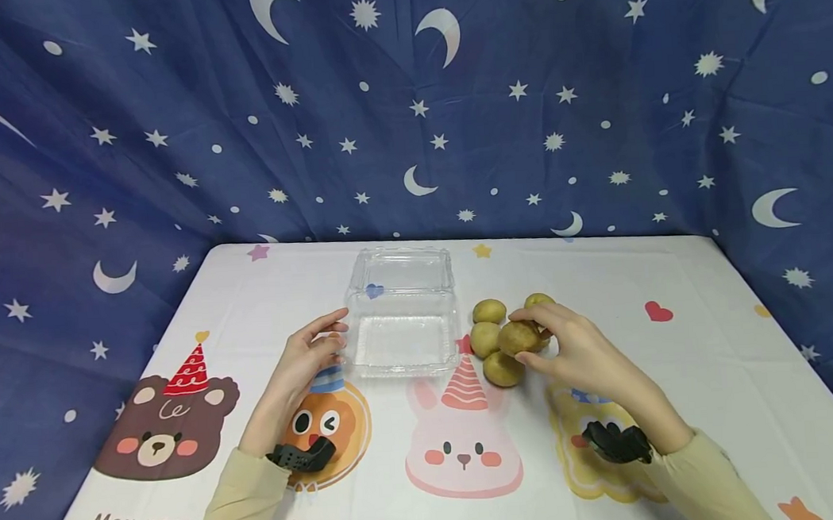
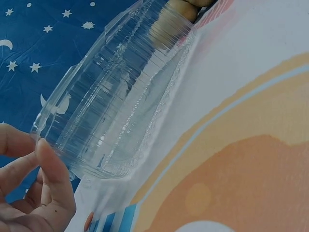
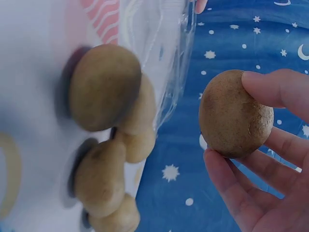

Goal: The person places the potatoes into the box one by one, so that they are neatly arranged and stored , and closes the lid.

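My right hand (image 1: 572,346) holds a brown potato (image 3: 236,114) between thumb and fingertips, lifted over the other potatoes. Several more potatoes (image 3: 105,88) lie in a loose cluster on the cloth, partly hidden behind this hand in the head view. Left of them stands a clear plastic clamshell box (image 1: 407,344), its lid (image 1: 403,269) folded back toward the curtain. Nothing lies inside the box. At its left edge, my left hand (image 1: 308,358) pinches the rim with thumb and forefinger, which the left wrist view shows close up.
A white tablecloth (image 1: 603,272) printed with cartoon animals and lettering covers the table. Behind it hangs a dark blue curtain (image 1: 496,152) with moons and stars. Black straps (image 1: 303,456) sit at both wrists, below beige sleeves.
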A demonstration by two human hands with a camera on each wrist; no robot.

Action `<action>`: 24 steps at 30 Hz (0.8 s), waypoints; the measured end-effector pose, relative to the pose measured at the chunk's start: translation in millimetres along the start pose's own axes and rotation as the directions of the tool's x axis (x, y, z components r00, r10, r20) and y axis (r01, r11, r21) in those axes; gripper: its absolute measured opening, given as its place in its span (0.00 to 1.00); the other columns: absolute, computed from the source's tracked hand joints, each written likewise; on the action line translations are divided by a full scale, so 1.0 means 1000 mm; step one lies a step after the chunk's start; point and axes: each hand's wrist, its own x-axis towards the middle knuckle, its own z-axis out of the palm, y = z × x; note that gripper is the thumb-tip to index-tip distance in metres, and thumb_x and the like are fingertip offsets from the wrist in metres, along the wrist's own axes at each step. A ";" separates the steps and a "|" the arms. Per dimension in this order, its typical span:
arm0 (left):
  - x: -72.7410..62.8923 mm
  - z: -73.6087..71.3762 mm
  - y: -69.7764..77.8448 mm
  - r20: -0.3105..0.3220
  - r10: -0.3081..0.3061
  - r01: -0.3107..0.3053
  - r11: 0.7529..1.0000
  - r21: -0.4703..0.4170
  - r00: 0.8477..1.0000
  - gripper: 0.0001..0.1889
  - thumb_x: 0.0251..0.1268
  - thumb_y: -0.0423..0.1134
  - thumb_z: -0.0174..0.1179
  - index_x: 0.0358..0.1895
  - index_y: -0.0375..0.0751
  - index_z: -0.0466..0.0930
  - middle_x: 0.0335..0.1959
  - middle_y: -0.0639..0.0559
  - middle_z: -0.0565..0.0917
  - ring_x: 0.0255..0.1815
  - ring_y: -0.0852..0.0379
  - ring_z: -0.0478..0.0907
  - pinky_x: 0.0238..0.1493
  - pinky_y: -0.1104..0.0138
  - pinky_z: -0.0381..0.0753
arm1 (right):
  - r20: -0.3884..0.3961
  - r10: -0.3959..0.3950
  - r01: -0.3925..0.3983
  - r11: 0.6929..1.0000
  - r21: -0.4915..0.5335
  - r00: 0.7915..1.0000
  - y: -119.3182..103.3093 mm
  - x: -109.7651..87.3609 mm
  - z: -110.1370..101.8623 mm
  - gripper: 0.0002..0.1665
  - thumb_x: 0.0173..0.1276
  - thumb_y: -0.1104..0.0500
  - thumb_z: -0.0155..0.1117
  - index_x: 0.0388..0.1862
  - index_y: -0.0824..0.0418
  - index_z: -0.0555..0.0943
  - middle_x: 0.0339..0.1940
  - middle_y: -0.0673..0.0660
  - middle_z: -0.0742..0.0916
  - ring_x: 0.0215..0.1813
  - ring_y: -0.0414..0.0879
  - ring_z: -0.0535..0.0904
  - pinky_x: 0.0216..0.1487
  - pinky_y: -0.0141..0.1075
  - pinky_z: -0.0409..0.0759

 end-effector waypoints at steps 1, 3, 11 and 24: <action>0.000 0.000 0.000 0.000 -0.001 0.001 1.000 0.001 1.000 0.26 0.67 0.30 0.52 0.69 0.42 0.66 0.55 0.40 0.70 0.37 0.62 0.74 0.38 0.77 0.80 | 0.001 -0.003 0.003 1.000 0.007 1.000 -0.002 0.003 0.000 0.28 0.52 0.60 0.76 0.54 0.58 0.79 0.45 0.50 0.83 0.41 0.40 0.78 0.41 0.36 0.82; -0.001 0.000 0.001 0.000 -0.004 0.004 1.000 0.000 1.000 0.27 0.67 0.30 0.52 0.69 0.42 0.66 0.54 0.42 0.70 0.37 0.62 0.74 0.38 0.77 0.80 | 0.007 -0.004 0.003 1.000 0.023 1.000 -0.006 0.008 0.001 0.28 0.53 0.59 0.75 0.54 0.58 0.79 0.46 0.50 0.83 0.42 0.41 0.78 0.43 0.37 0.82; -0.002 0.001 0.001 0.009 -0.005 0.005 1.000 -0.012 1.000 0.28 0.65 0.29 0.53 0.70 0.43 0.66 0.52 0.46 0.70 0.35 0.64 0.74 0.36 0.77 0.79 | 0.045 -0.010 0.005 0.996 0.091 0.999 -0.022 0.031 0.003 0.27 0.54 0.58 0.74 0.54 0.58 0.79 0.49 0.51 0.84 0.44 0.43 0.80 0.46 0.38 0.82; -0.001 0.000 0.002 0.021 -0.015 0.015 1.000 -0.023 1.000 0.29 0.64 0.28 0.53 0.70 0.43 0.65 0.49 0.49 0.69 0.35 0.64 0.73 0.36 0.77 0.80 | 0.121 0.015 -0.042 0.974 0.224 0.993 -0.044 0.070 0.022 0.26 0.55 0.60 0.73 0.54 0.59 0.79 0.51 0.54 0.84 0.47 0.46 0.80 0.47 0.37 0.83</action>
